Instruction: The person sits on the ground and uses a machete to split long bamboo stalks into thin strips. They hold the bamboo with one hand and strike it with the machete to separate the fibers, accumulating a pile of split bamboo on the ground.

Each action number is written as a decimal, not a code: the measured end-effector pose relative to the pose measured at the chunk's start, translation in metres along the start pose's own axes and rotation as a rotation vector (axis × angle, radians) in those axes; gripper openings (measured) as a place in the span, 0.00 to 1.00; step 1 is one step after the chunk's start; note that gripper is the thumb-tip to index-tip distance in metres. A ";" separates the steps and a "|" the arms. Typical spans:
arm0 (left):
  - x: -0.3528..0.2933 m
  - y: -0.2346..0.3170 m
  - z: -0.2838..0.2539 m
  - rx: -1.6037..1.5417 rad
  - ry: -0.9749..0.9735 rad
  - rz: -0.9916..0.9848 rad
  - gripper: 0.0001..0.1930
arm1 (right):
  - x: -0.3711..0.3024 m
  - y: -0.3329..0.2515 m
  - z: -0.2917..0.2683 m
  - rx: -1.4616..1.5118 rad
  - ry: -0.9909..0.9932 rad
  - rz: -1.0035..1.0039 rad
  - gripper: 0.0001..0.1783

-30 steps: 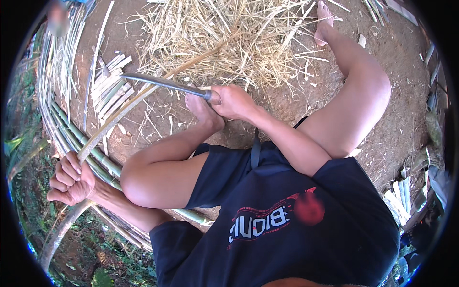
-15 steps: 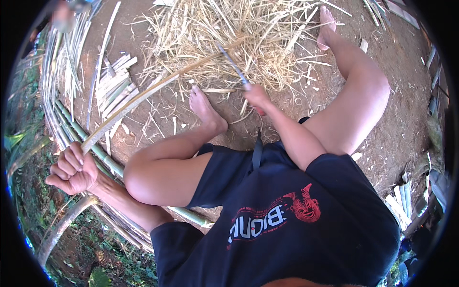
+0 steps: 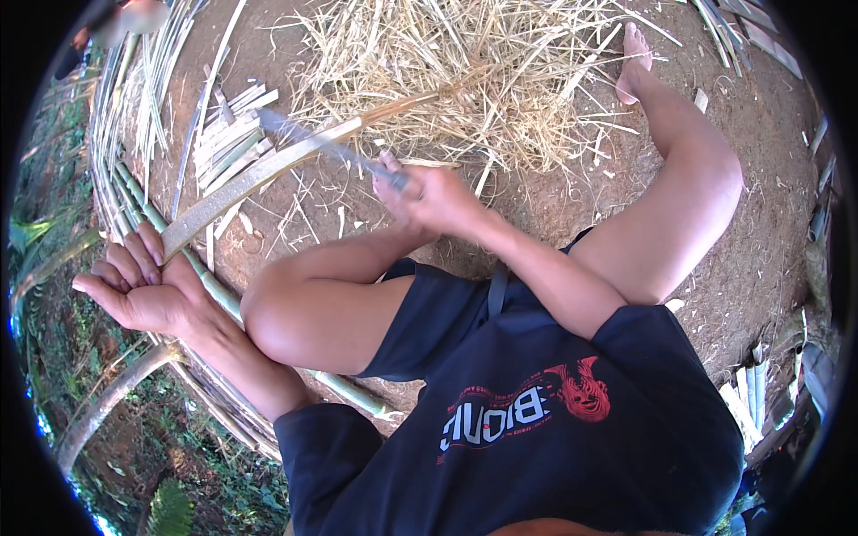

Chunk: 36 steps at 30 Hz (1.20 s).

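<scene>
A long split bamboo strip [image 3: 259, 174] runs slantwise from my left hand toward the shavings, its far end resting on or just above them. My left hand [image 3: 147, 281] grips its near end, palm up, with fingers curled round it. In my right hand [image 3: 440, 198] is a knife [image 3: 359, 163], its handle mostly hidden by my fingers. The blade is smeared by motion and crosses over the middle of the strip; whether it touches cannot be told. Under the far end lies a heap of pale bamboo shavings [image 3: 474, 62].
Short split bamboo pieces [image 3: 234, 147] are stacked at the left, beside long thin strips [image 3: 105, 170]. A green bamboo pole [image 3: 214, 288] passes by my bent left knee [image 3: 277, 308]. Part of another person [image 3: 134, 20] shows blurred at upper left. Bamboo offcuts [image 3: 755, 393] lie at right.
My right hand has swung the knife left and nearer to me, from the strip's far part to its middle. My left hand has moved slightly up. The whole view has shifted a little.
</scene>
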State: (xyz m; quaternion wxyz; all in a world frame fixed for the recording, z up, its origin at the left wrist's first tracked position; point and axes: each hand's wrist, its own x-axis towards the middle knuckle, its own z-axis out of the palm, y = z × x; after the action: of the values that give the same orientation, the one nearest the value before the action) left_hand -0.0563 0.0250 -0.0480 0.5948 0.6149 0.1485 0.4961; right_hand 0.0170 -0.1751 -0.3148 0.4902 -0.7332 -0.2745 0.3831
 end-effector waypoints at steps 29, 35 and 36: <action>-0.003 -0.004 0.002 -0.041 -0.150 0.049 0.28 | -0.020 -0.023 -0.029 0.105 0.015 0.070 0.11; -0.002 -0.005 0.002 -0.057 -0.158 0.037 0.28 | 0.010 0.030 -0.016 0.009 0.132 0.169 0.15; -0.001 -0.005 0.000 -0.045 -0.152 0.031 0.28 | 0.013 0.026 -0.020 -0.023 0.109 0.171 0.15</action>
State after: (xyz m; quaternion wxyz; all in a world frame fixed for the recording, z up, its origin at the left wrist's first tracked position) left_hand -0.0547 0.0256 -0.0531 0.6103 0.6396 0.0822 0.4602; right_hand 0.0413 -0.1843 -0.3382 0.4615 -0.7792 -0.1880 0.3802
